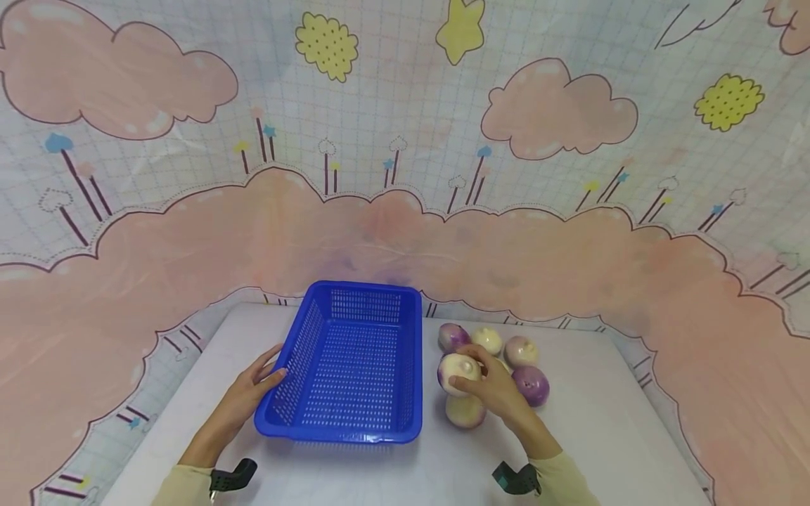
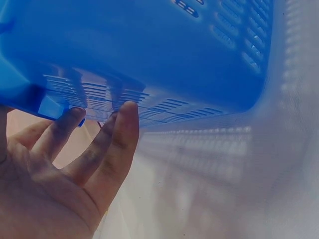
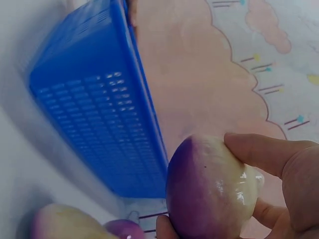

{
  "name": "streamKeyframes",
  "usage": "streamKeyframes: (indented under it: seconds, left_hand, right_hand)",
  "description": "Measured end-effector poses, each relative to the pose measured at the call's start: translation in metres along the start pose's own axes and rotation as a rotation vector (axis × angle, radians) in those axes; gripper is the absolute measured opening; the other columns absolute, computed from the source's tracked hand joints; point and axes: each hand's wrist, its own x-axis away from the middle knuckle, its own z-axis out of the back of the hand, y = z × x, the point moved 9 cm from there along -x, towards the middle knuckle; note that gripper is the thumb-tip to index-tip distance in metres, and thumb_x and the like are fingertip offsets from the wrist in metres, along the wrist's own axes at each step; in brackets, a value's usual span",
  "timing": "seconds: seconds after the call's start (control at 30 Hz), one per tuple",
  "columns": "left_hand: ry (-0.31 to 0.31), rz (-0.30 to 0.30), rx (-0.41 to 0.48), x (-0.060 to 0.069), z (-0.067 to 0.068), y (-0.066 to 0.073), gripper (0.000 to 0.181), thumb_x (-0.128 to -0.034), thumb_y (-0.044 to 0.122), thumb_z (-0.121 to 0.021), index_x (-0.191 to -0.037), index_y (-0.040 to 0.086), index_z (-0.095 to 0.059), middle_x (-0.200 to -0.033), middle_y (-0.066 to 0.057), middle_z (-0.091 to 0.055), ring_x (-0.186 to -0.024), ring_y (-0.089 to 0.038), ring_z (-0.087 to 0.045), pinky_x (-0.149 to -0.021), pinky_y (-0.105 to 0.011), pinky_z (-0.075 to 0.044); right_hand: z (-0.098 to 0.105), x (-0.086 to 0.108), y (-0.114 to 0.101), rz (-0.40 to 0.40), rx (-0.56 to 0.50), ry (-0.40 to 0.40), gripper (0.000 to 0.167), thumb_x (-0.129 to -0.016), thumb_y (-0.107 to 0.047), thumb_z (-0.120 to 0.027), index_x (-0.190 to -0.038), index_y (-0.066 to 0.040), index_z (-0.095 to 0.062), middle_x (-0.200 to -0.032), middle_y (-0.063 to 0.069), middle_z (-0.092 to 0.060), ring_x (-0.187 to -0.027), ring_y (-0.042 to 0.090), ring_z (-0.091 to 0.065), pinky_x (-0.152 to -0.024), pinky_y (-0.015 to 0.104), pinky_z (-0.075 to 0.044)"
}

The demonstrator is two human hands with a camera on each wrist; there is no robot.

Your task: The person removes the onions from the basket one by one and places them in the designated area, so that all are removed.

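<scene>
A blue plastic basket with slotted walls and floor stands on the white table, and nothing lies inside it. My left hand holds its left side, thumb over the rim; in the left wrist view the fingertips touch the outer wall. To the right of the basket, my right hand grips a white and purple turnip, with thumb and fingers around it. In the right wrist view this turnip shows its purple side. Other turnips lie around and below that hand.
Several more turnips, including a purple one and a pale one, sit grouped on the right of the table. A cloth backdrop with pink clouds hangs behind the table's far edge.
</scene>
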Motion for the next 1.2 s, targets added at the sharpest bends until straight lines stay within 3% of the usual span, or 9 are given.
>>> streamKeyframes:
  seconds: [0.27, 0.57, 0.8, 1.1, 1.2]
  left_hand:
    - [-0.003, 0.009, -0.010, 0.000, 0.000, -0.002, 0.075, -0.0986, 0.049, -0.052, -0.159, 0.024, -0.015, -0.159, -0.024, -0.028, -0.138, -0.051, -0.039, -0.108, -0.070, -0.031]
    - [0.000, 0.017, -0.015, -0.001, 0.000, -0.004, 0.075, -0.0982, 0.051, -0.051, -0.159, 0.025, -0.015, -0.159, -0.024, -0.028, -0.138, -0.051, -0.040, -0.109, -0.070, -0.031]
    - [-0.004, 0.018, -0.012, 0.000, -0.001, -0.004, 0.075, -0.0982, 0.051, -0.051, -0.159, 0.026, -0.015, -0.159, -0.024, -0.028, -0.137, -0.050, -0.041, -0.109, -0.070, -0.031]
    - [-0.022, -0.003, 0.022, 0.000, -0.001, -0.001, 0.075, -0.0991, 0.047, -0.052, -0.159, 0.024, -0.014, -0.159, -0.023, -0.029, -0.137, -0.049, -0.041, -0.109, -0.068, -0.034]
    - [-0.029, -0.012, 0.031, 0.000, -0.001, 0.000, 0.074, -0.0994, 0.046, -0.052, -0.159, 0.024, -0.014, -0.159, -0.024, -0.029, -0.137, -0.049, -0.042, -0.108, -0.068, -0.035]
  right_hand:
    - [0.012, 0.010, 0.018, -0.055, 0.014, 0.030, 0.047, -0.082, -0.023, -0.078, -0.124, -0.015, -0.059, -0.129, 0.008, -0.060, -0.116, 0.025, -0.055, -0.092, 0.034, -0.045]
    - [0.023, 0.021, 0.039, -0.095, 0.019, 0.060, 0.047, -0.083, -0.025, -0.078, -0.124, -0.015, -0.058, -0.132, 0.009, -0.060, -0.128, 0.033, -0.052, -0.103, 0.048, -0.046]
    - [0.031, 0.035, 0.057, -0.148, -0.011, 0.073, 0.054, -0.083, -0.029, -0.077, -0.130, -0.013, -0.054, -0.139, 0.012, -0.056, -0.136, 0.038, -0.045, -0.112, 0.058, -0.037]
    - [0.041, 0.051, 0.075, -0.179, 0.009, 0.088, 0.059, -0.085, -0.030, -0.075, -0.135, -0.010, -0.051, -0.145, 0.016, -0.050, -0.141, 0.042, -0.039, -0.116, 0.061, -0.029]
    - [0.044, 0.055, 0.080, -0.199, 0.032, 0.100, 0.058, -0.085, -0.031, -0.075, -0.134, -0.010, -0.052, -0.141, 0.015, -0.053, -0.134, 0.040, -0.045, -0.111, 0.059, -0.036]
